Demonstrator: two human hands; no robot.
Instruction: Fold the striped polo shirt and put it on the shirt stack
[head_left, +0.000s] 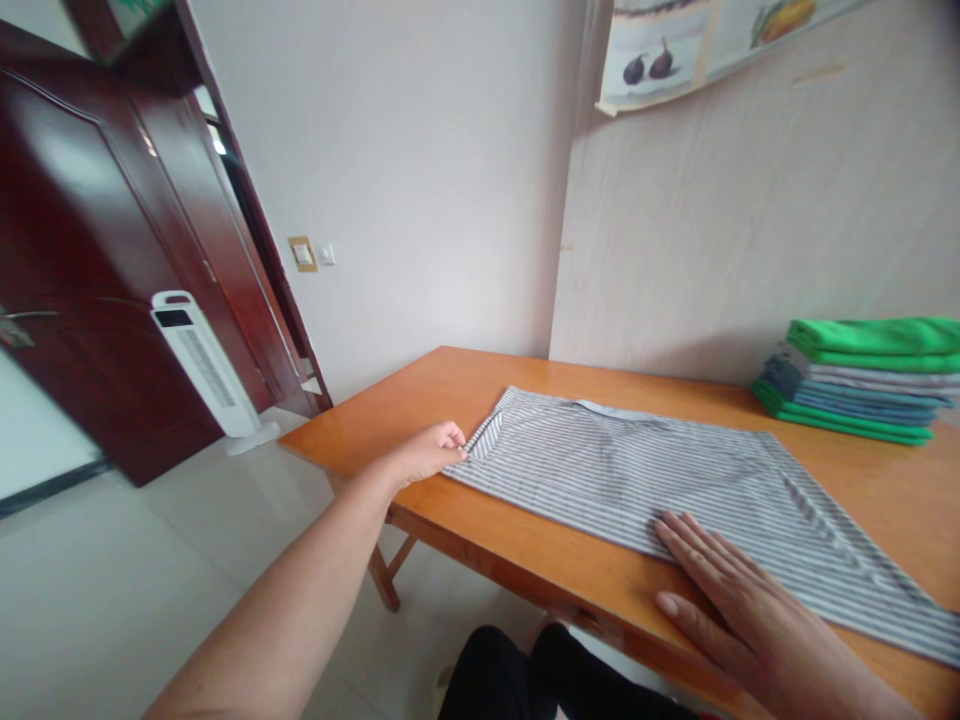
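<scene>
A grey-and-white striped garment (600, 460) lies spread flat across the wooden table, its long near edge running along the table's front. At its left end my left hand (431, 452) pinches the cloth's edge, where a narrow strip is turned up. My right hand (720, 590) rests with fingers stretched out, the fingertips on the garment's near edge and the thumb over the wood. Small wrinkles show in the cloth at the right. The garment's far right end reaches the picture's edge.
A stack of folded green, grey and blue clothes (862, 385) sits at the back right of the table (405, 400). The wall stands behind it. On the floor at the left, a white tower fan (202, 360) stands by a dark red door (82, 250). My knees are below the table's front edge.
</scene>
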